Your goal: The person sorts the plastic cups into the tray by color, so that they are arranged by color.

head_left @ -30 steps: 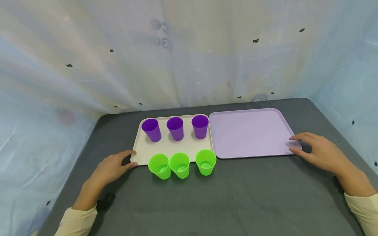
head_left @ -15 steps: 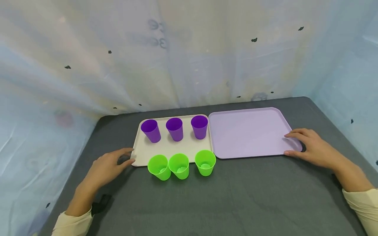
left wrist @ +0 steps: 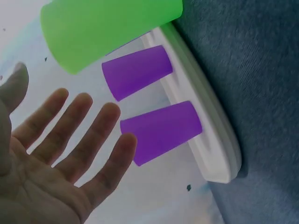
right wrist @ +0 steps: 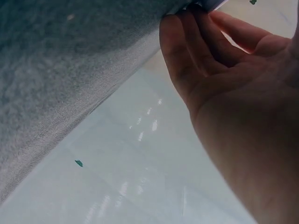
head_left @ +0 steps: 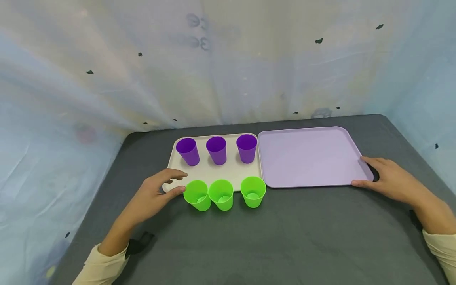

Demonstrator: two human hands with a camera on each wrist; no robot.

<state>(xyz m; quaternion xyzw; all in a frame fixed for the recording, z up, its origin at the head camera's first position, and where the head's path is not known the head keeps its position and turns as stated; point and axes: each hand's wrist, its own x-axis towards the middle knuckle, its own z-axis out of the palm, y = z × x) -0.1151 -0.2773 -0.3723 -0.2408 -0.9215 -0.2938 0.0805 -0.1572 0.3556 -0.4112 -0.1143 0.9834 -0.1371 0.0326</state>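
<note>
My left hand [head_left: 149, 198] has its fingers spread beside the leftmost green cup [head_left: 198, 196], thumb tip right at its rim in the head view. In the left wrist view, the fingers lie apart with nothing between them, below a green cup [left wrist: 110, 30]. Two more green cups [head_left: 221, 196] [head_left: 253, 194] stand in a row along the front edge of the cream tray [head_left: 213, 172]. Three purple cups [head_left: 189, 152] [head_left: 217, 151] [head_left: 247, 149] stand upright on that tray. At the near right corner of the lilac tray [head_left: 310, 158], my right hand [head_left: 390, 180] holds the corner between thumb and fingers.
Both trays lie side by side on a dark grey cloth-covered table [head_left: 285, 233]. Pale plastic sheeting [head_left: 249, 71] with dark marks hangs behind and at both sides, close to the table's edges.
My left hand has let go of the cream tray's near left corner and moved right to the leftmost green cup. The right hand has closed in on the lilac tray's corner.
</note>
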